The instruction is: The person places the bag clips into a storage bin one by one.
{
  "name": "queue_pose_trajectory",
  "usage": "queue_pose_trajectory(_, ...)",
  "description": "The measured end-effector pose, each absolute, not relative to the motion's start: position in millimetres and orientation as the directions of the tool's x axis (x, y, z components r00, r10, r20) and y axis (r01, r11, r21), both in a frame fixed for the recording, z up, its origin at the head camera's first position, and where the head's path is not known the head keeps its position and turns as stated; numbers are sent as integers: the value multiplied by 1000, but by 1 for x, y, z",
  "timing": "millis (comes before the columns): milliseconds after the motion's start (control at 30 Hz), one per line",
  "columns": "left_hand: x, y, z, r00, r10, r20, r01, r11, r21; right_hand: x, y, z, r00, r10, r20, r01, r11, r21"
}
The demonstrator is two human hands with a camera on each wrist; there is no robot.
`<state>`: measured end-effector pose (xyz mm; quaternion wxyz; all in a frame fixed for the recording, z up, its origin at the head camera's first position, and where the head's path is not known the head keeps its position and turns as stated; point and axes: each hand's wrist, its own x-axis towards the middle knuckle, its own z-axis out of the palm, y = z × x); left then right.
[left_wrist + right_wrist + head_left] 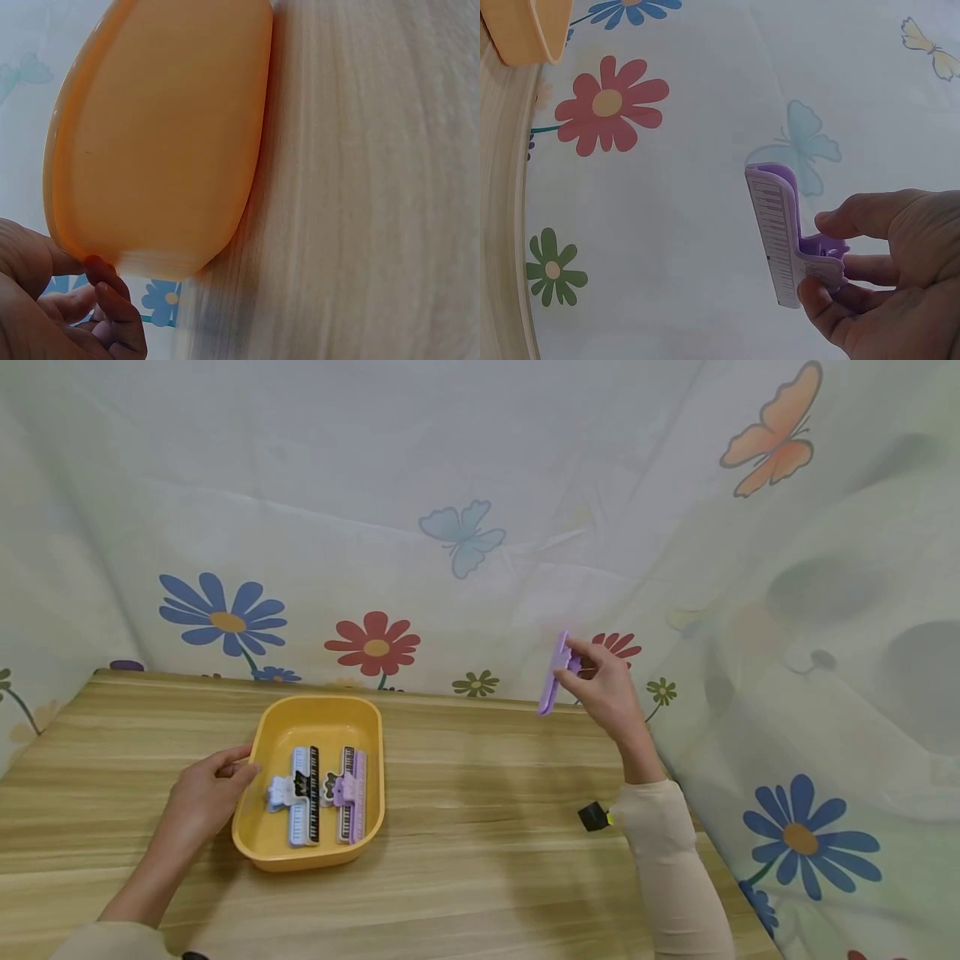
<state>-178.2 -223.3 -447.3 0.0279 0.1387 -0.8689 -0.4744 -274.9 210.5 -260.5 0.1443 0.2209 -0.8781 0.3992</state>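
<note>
My right hand (pixel 609 693) pinches a purple clip (pixel 556 674) by its handle, up above the back of the table. The right wrist view shows piano-key markings along the long jaw of that purple clip (pixel 774 238). On the left, my left hand (pixel 206 797) grips the side rim of a yellow plastic tray (pixel 315 714), thumb at the edge. Inside lie several similar clips: a light blue clip (pixel 298 827) beside a black clip (pixel 314 806), and a black-and-white clip (pixel 345 827) beside another purple clip (pixel 362 777). The left wrist view shows only the tray's outer wall (pixel 165 142).
A small black block (pixel 593 816) with a yellow-green bit sits on the wood-grain table (pixel 465 827) by my right sleeve. A flower-and-butterfly curtain (pixel 360 527) rises along the table's back edge and both sides.
</note>
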Motion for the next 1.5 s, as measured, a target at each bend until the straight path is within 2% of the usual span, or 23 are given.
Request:
queue_pose_trajectory(400,-180,-224,-449,-957,-272,-105,-235,505,831,-274,205,-261,-847,-312,430,-530,563,-634)
queue_pose_trajectory(733,-181,-225,-450,-958,-268,-107,-234,504,832,-296,214,-282,-855,-321,408,-519,556,-649)
queue_pose_trajectory(1500,-178,-225,-448,-960,-265,-91,-219,507,834,-298,185,-294,-855,-378,354,-515,544,-662)
